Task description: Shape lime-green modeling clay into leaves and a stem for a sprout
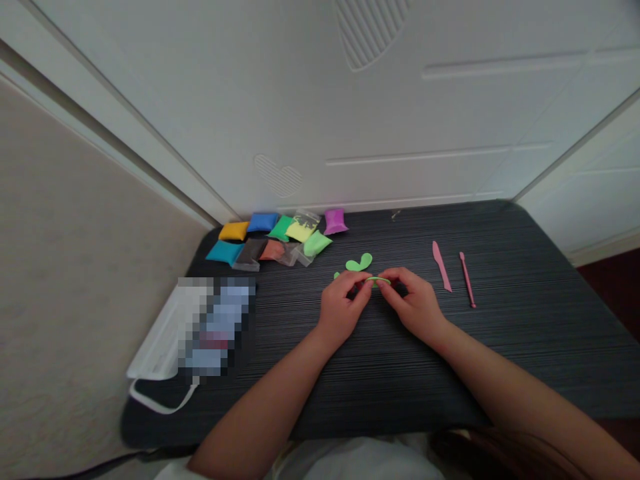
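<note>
Between the fingertips of both hands is a thin, flattened piece of light green modelling clay (pixel 379 281). My left hand (pixel 344 300) pinches its left end with thumb and forefinger. At its right end, my right hand (pixel 413 301) pinches it the same way. Just beyond the fingers lies a green clay shape with two rounded lobes (pixel 360 263), flat on the dark table (pixel 300 393). A little more green clay (pixel 337 275) peeks out behind my left hand, which hides most of it.
Several coloured clay packets (pixel 225 252) lie at the back left. A pink plastic knife (pixel 441 265) and a thin pink modelling stick (pixel 468 280) rest to the right. At the left are a white face mask (pixel 160 337) and a pixelated object (pixel 217 330). A white panel (pixel 300 100) rises behind the table.
</note>
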The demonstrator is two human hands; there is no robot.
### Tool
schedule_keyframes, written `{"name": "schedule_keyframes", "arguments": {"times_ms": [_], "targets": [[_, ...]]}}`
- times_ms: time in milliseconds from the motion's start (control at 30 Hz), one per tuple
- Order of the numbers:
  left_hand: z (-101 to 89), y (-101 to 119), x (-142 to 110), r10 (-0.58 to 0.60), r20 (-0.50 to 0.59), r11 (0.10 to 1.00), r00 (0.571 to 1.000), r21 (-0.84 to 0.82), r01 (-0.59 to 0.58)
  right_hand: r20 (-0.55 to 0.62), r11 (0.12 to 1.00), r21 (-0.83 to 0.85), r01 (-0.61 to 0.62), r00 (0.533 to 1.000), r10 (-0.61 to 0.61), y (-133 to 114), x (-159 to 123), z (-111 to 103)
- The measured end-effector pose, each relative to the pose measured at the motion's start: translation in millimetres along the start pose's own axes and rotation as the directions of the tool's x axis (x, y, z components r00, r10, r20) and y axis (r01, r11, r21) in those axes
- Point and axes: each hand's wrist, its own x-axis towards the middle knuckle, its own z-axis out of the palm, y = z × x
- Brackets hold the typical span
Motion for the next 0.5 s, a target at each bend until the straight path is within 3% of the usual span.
{"name": "schedule_keyframes", "arguments": {"times_ms": [500], "targets": [[-0.1, -1.3, -0.1, 0.081, -0.021, 0.997, 0.997, 0.017, -0.080, 0.027, 0.999, -0.027, 0.032, 0.999, -0.031, -1.0, -0.2, -0.2]]}}
